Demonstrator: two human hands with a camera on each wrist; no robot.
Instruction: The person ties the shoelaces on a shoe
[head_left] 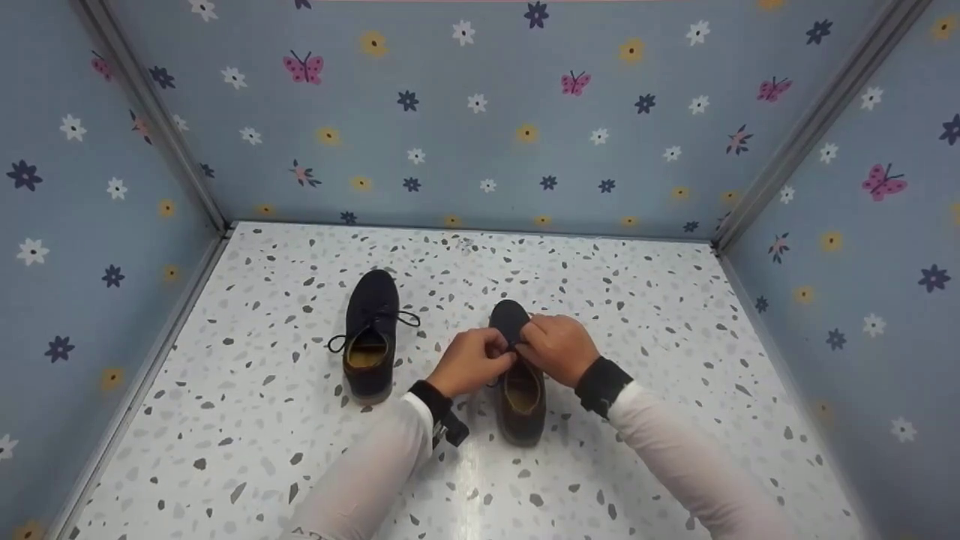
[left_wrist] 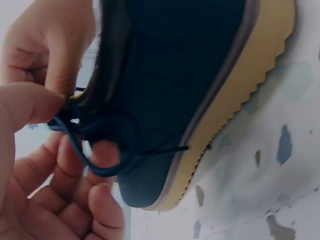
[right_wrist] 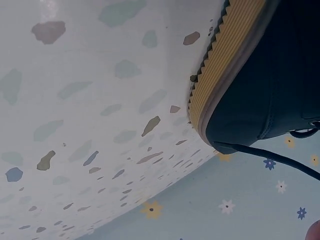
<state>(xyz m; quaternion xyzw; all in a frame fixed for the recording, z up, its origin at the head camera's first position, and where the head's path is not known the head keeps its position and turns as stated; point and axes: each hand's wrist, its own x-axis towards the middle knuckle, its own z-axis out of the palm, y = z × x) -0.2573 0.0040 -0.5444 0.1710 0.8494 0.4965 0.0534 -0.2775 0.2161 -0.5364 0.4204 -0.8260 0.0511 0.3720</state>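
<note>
Both hands meet over the laces of a dark blue lace-up shoe (head_left: pixel 523 405) standing on the speckled surface, toe pointing away. In the left wrist view, my left hand (head_left: pixel 472 361) pinches the dark shoelace (left_wrist: pixel 102 171) between thumb and fingers, and a loop of it curves round a fingertip. My right hand (head_left: pixel 559 346) grips the lace from the other side, thumb and finger close to the left thumb. A loose lace end (right_wrist: pixel 280 157) stretches past the toe in the right wrist view, where only a sliver of fingertip shows. The knot area is partly hidden by fingers.
To the left stands the matching shoe (head_left: pixel 371 300), its lace tied in a bow with loops out to both sides. Blue panels (head_left: pixel 480 112) with flowers and butterflies enclose the speckled white surface (head_left: pixel 247 360) at the back and both sides.
</note>
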